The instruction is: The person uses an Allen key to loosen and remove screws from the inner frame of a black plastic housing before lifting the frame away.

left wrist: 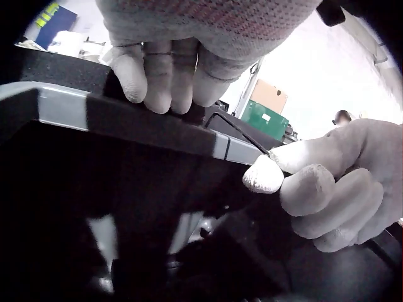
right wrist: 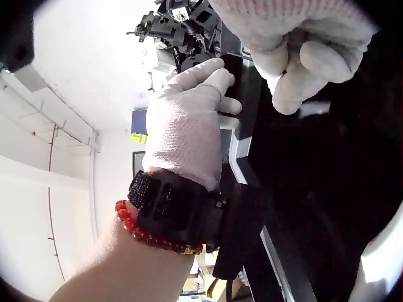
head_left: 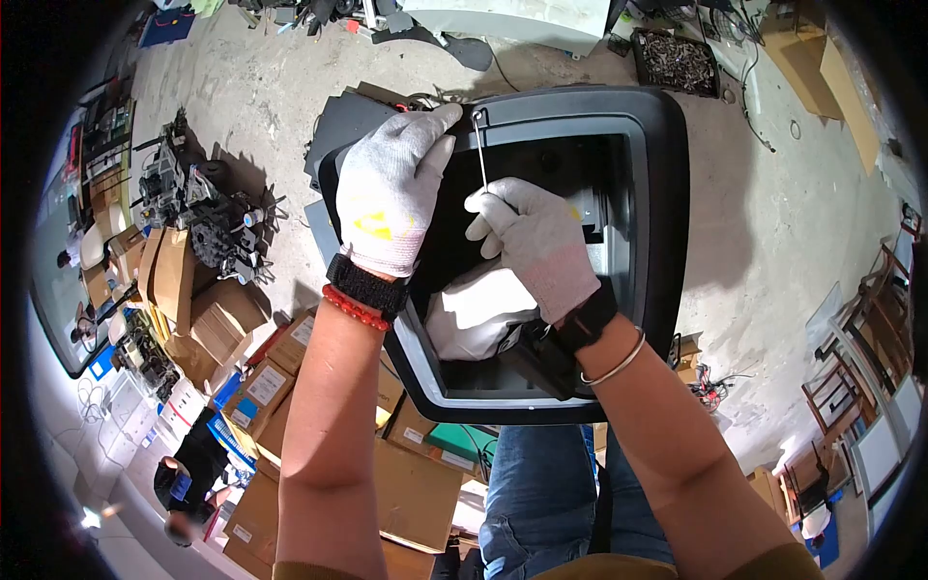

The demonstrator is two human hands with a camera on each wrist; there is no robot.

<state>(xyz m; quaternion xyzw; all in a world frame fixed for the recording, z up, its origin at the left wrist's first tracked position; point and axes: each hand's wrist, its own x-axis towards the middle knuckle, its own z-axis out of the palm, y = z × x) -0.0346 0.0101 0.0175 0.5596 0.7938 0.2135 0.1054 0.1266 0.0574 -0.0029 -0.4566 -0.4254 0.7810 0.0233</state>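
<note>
My right hand [head_left: 532, 237], in a white glove, pinches the long arm of a thin metal hex key [head_left: 481, 155]. The key's bent end meets the far rim of a deep black plastic housing [head_left: 667, 242]. In the left wrist view the short bend of the hex key [left wrist: 213, 119] lies at the rim, beside a grey strip. My left hand [head_left: 391, 188], also gloved, rests on the rim at the far left corner, its fingers [left wrist: 157, 82] extended down onto the edge. Inside the housing, a white bundle [head_left: 478, 309] lies below my right hand.
Black mechanical parts [head_left: 213, 203] lie on the concrete floor to the left. Cardboard boxes [head_left: 416, 483] are stacked at lower left. A tray of small pieces [head_left: 674, 63] sits at the far right, and a white panel [head_left: 522, 19] beyond the housing. Wooden frames [head_left: 841, 377] stand at right.
</note>
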